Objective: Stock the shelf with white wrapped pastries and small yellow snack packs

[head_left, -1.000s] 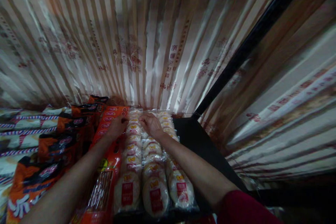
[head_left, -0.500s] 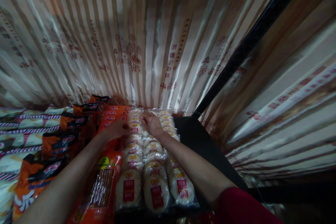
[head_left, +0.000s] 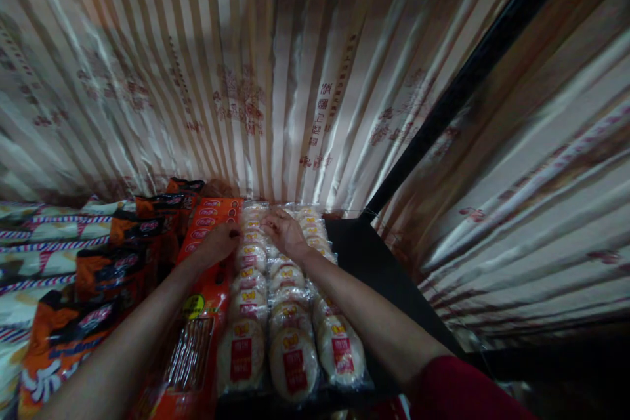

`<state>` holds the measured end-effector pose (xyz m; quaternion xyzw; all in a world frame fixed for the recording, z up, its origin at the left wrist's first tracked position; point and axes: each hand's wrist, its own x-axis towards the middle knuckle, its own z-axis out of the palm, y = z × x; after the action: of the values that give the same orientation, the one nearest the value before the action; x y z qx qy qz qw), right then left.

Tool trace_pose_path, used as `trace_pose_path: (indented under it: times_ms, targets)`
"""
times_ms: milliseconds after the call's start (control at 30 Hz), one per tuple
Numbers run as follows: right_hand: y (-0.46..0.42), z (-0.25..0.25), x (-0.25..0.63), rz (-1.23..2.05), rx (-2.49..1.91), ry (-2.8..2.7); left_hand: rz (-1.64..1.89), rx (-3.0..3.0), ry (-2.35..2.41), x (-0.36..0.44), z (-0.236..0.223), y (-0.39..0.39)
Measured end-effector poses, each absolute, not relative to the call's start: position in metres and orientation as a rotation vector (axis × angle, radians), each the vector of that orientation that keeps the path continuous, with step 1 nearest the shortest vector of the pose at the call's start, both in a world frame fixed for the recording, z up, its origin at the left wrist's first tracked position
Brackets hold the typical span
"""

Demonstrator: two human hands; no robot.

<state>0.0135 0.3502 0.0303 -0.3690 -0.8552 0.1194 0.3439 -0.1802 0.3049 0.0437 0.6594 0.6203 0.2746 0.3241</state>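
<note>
Round rice crackers in clear wrappers with red labels (head_left: 294,367) lie overlapping in three columns on a dark shelf. My left hand (head_left: 220,241) has its fingers curled at the left edge of the leftmost cracker column (head_left: 247,292), beside the orange packets. Across that column, my right hand (head_left: 285,233) is closed with bent fingers, over the far part of the middle column. Between the two hands a few far cracker packets (head_left: 252,236) show. What the fingertips hold, if anything, is hidden and blurred.
Orange-red flat packets (head_left: 189,354) overlap in a row to the left. Further left are orange and black snack bags (head_left: 101,275) and white striped bags (head_left: 54,259). A pleated printed curtain (head_left: 290,79) hangs behind; a black post (head_left: 467,92) slants beside the black shelf surface (head_left: 367,262).
My hands stay at the far end of the leftmost column, with only slight shifts. The left hand has moved a little, and the fingers of my right hand have changed slightly.
</note>
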Motion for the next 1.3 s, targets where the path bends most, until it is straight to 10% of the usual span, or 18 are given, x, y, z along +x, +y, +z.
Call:
trace_pose_path:
  times_ms: [1300]
  targets:
    - [0.331,0.040,0.013,0.128,-1.022,-2.403,0.364,1.762,1.533,-0.182,0.053,0.266]
